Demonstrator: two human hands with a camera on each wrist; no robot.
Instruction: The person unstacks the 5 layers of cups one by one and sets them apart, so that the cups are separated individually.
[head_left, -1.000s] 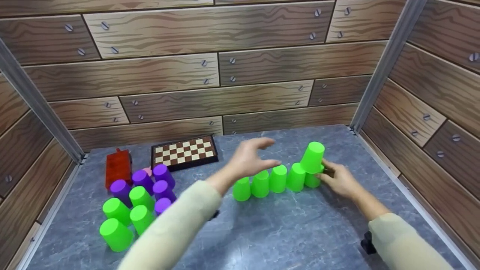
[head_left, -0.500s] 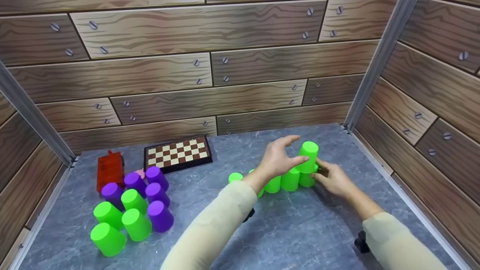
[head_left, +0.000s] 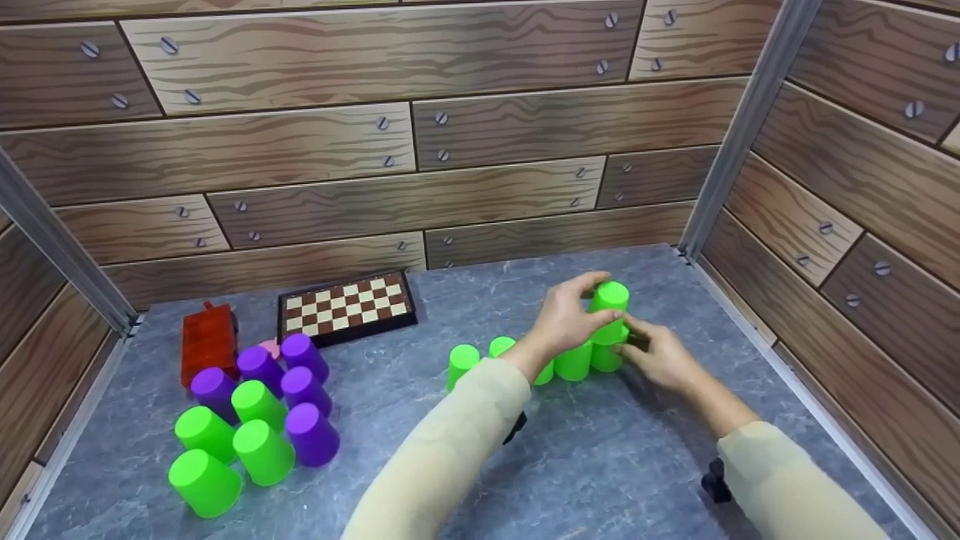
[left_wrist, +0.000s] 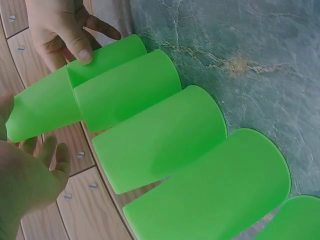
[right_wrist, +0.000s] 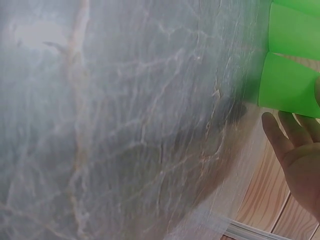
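Observation:
A row of several upside-down green cups (head_left: 574, 364) stands on the table to the right of centre. One more upside-down green cup (head_left: 612, 296) sits on top of the rightmost cup (head_left: 606, 358). My left hand (head_left: 566, 319) holds the upper cup, thumb on its near side and forefinger reaching behind it. With thumb and fingers on either side, my right hand (head_left: 664, 360) grips the rightmost lower cup near its top. In the left wrist view the right thumb (left_wrist: 84, 52) lies on that lower cup. My left forearm covers part of the row in the head view.
At the left stands a cluster of upside-down purple cups (head_left: 311, 435) and green cups (head_left: 262, 451). Behind them are a red toy-like box (head_left: 208, 341), a small pink piece (head_left: 270, 348) and a checkered board (head_left: 345, 307). Wood-patterned walls (head_left: 502, 142) enclose the table (head_left: 585, 465).
My left hand has moved right, from above the row to the upper cup, and has closed around it. The right hand has stayed at the rightmost cup. The head view has shifted slightly.

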